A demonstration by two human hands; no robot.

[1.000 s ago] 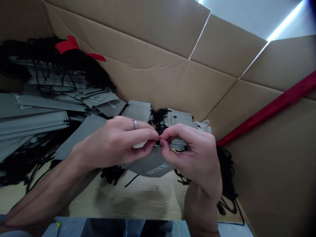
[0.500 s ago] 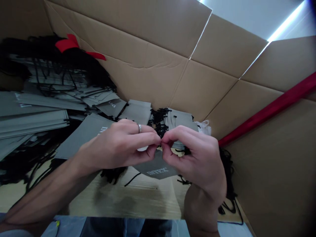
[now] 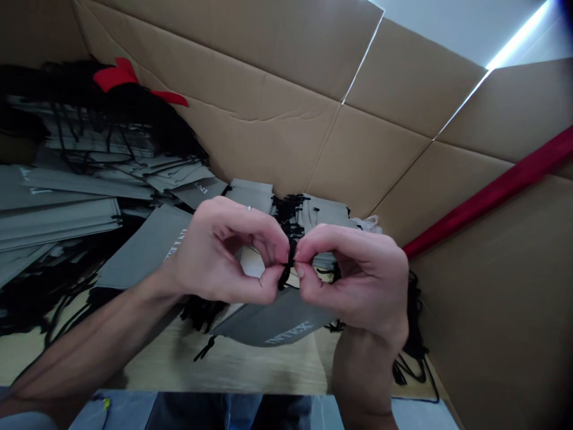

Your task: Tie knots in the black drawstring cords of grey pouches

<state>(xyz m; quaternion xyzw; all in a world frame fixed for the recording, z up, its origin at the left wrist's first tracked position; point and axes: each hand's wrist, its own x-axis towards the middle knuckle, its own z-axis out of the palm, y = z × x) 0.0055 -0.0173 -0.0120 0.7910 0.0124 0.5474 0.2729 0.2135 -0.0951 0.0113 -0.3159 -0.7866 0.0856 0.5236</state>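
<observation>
My left hand (image 3: 228, 251) and my right hand (image 3: 358, 280) meet fingertip to fingertip above the wooden table (image 3: 250, 367). Both pinch a thin black cord (image 3: 289, 263) at the top of a grey pouch (image 3: 273, 322) printed INTEX, which hangs under the hands. A ring shows on my left hand. The pouch's mouth is hidden behind my fingers.
Stacks of grey pouches (image 3: 58, 203) with tangled black cords (image 3: 27, 298) lie at the left, more grey pouches (image 3: 322, 215) behind the hands. Cardboard walls (image 3: 313, 119) close in the back and right. A red bar (image 3: 492, 191) runs along the right wall; a red ribbon (image 3: 116, 74) lies top left.
Both hands have rolled their knuckles upward, still pinching the cord, and the grey pouch now hangs lower and more tilted below them.
</observation>
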